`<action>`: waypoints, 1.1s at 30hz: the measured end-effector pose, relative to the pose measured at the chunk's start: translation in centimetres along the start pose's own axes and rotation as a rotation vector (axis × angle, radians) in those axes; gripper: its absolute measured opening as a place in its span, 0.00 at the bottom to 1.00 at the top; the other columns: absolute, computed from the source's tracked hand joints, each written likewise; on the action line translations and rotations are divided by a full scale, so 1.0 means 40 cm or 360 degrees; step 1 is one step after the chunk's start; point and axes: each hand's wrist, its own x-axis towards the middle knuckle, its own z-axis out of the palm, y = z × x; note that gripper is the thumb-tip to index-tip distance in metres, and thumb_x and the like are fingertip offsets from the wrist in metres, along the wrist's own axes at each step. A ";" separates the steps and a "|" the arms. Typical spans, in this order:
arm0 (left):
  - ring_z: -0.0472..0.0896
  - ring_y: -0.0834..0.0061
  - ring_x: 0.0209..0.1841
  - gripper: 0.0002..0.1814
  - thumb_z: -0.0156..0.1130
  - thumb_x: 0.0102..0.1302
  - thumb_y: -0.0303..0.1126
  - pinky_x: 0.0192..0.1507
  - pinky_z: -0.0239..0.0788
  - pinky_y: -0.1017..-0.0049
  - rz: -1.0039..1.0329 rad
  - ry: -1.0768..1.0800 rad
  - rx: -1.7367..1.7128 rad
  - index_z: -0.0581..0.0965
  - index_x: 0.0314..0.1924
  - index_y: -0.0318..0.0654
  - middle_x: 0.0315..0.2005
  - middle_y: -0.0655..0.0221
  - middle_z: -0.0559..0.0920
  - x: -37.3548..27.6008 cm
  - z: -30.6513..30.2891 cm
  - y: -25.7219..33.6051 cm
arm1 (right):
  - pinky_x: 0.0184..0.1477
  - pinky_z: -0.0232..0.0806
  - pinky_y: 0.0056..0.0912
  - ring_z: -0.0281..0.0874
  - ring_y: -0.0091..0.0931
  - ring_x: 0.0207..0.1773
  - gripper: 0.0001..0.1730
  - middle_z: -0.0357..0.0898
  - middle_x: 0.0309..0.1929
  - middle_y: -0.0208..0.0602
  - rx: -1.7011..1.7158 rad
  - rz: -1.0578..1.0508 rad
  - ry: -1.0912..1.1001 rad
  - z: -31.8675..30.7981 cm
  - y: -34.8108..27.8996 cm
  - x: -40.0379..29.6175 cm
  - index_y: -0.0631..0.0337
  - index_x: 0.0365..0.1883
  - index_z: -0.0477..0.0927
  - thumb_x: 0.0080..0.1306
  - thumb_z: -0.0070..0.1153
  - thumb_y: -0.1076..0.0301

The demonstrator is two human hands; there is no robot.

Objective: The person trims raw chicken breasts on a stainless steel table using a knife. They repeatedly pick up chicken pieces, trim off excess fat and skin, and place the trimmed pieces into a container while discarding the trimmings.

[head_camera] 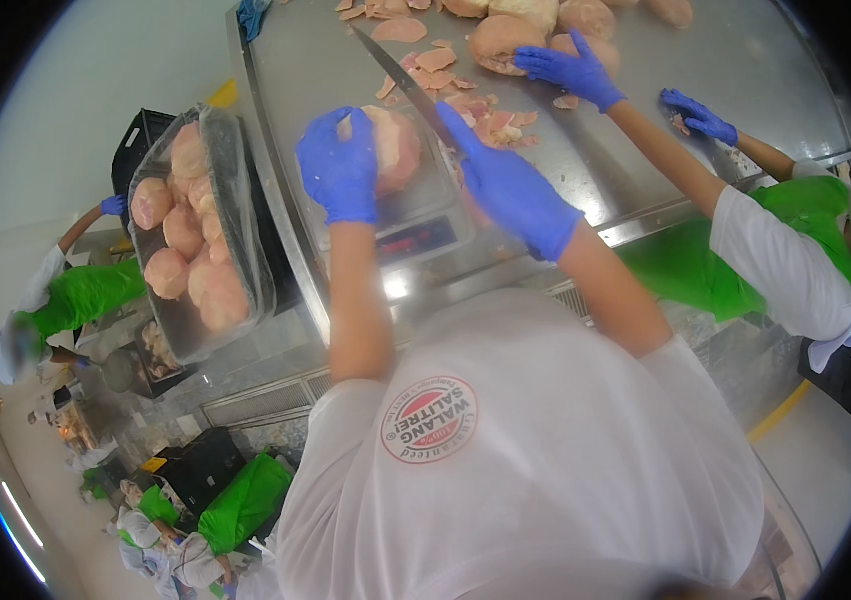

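Note:
My left hand (339, 161), in a blue glove, grips a large rounded piece of pale pink meat (398, 150) from its left side. The meat rests on the platform of a digital scale (444, 191), and the scale's display (414, 238) faces me. In my right hand (515, 195), also gloved in blue, is a long knife (403, 79). Its blade points away from me to the upper left, just right of the meat, and my index finger lies along it. The knife's handle is hidden inside my hand. Beyond the blade lie thin meat trimmings (497, 124).
A steel table (305, 60) carries more whole meat pieces (508, 45) at the far side. A co-worker's gloved hand (575, 71) touches one. To the left, a plastic-lined crate (264, 292) holds several meat pieces (184, 229). Another person (84, 296) stands beyond it.

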 end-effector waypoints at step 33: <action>0.76 0.57 0.53 0.33 0.61 0.56 0.57 0.56 0.66 0.65 -0.0053 -0.0376 -0.0016 0.75 0.53 0.41 0.50 0.56 0.78 -0.070 -0.092 0.020 | 0.37 0.71 0.37 0.78 0.38 0.32 0.40 0.75 0.39 0.50 -0.0275 -0.0278 0.0200 0.009 -0.030 -0.039 0.46 0.72 0.46 0.62 0.44 0.73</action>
